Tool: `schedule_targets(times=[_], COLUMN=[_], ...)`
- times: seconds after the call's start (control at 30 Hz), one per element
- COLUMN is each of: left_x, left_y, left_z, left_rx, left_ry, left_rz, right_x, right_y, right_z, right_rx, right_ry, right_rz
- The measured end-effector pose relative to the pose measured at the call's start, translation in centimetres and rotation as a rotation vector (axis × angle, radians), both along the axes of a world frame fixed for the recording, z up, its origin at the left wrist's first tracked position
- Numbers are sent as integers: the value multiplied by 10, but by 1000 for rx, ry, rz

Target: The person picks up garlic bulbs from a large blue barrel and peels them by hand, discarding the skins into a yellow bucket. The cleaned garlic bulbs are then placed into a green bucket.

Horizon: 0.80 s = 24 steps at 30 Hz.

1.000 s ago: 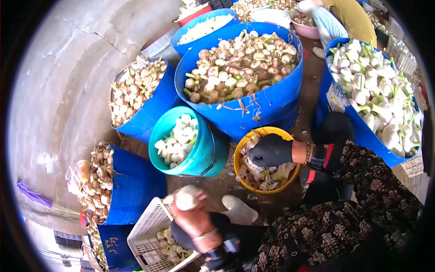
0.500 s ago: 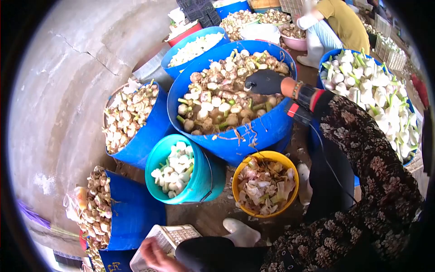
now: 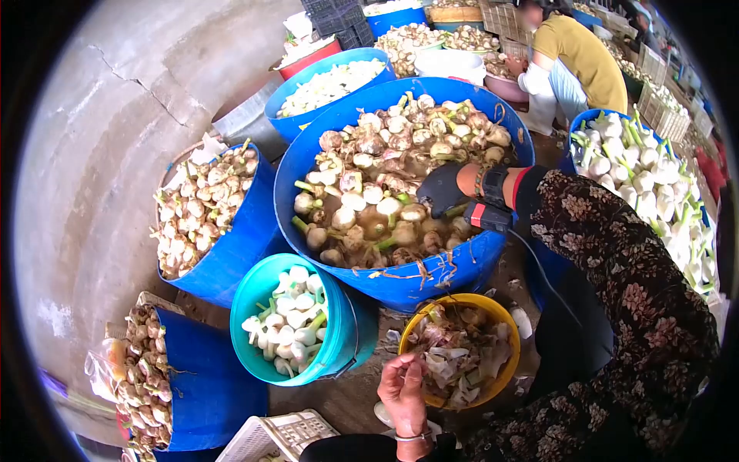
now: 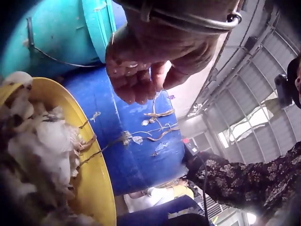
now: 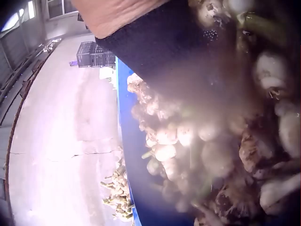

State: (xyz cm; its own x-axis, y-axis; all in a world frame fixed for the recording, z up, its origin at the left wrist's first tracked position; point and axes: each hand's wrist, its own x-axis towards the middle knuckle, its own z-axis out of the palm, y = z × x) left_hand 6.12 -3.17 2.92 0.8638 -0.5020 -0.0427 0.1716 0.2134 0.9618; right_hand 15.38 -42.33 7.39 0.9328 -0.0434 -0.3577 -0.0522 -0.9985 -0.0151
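Note:
A dark glove covers my right hand (image 3: 443,190), which is down among the garlic bulbs (image 3: 372,192) soaking in murky water in the big blue tub (image 3: 289,223). Its fingertips are hidden in the head view, and the right wrist view is blurred there, so I cannot tell whether they grip a bulb. My bare left hand (image 3: 402,393) hovers by the left rim of a yellow bucket (image 3: 514,366) of papery garlic peelings (image 3: 454,354). In the left wrist view its fingers (image 4: 136,87) are loosely curled with nothing between them.
A teal bucket (image 3: 239,339) of peeled white garlic stands left of the yellow one. Below it is a white plastic crate (image 3: 296,433). More blue tubs of garlic stand left and right, including one (image 3: 219,262) by the wall. Another person (image 3: 577,58) crouches at the back right.
My right hand has moved from the yellow bucket into the big blue tub. The left hand has let go of a white bulb at the crate and come right to the yellow bucket.

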Motion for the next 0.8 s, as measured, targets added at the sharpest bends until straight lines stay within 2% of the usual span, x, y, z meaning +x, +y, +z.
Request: schedule_targets(times=[0.1,0.13,0.27,0.37,0.4,0.5,0.57,0.63,0.67,0.7,0.77,0.8], left_x=[-3,-4,-11,-18,-19,-23,-22,-21,-20,-20,-17,-15], left_y=[4,5,10,15,17,18,16,12,11,11,10,9], left_z=[-7,-8,-6,-2,-2,-5,-3,-3,-3,-4,-12,-14], left_rx=[8,13,39,-2,-5,-5,24,36,46,59,41,42], left_ry=[23,22,-10,-33,-38,-24,-38,-26,1,33,40,59], left_rz=[-4,-2,-37,-37,-38,-51,-60,-64,-74,-83,-98,-94], right_x=[6,5,-17,-12,-7,-16,-16,-11,-15,-9,11,10], right_y=[-3,-5,5,-13,-13,-14,-11,-5,-8,-19,-44,-39], right_z=[-5,-13,13,10,17,21,11,7,6,-12,-54,-46], right_rx=[-90,-97,-70,-169,-215,-165,-168,-294,-224,-216,-345,-277], right_ry=[140,12,-103,-141,-3,-48,-63,93,21,25,116,146], right_rz=[30,118,84,62,63,91,124,185,254,255,397,376])
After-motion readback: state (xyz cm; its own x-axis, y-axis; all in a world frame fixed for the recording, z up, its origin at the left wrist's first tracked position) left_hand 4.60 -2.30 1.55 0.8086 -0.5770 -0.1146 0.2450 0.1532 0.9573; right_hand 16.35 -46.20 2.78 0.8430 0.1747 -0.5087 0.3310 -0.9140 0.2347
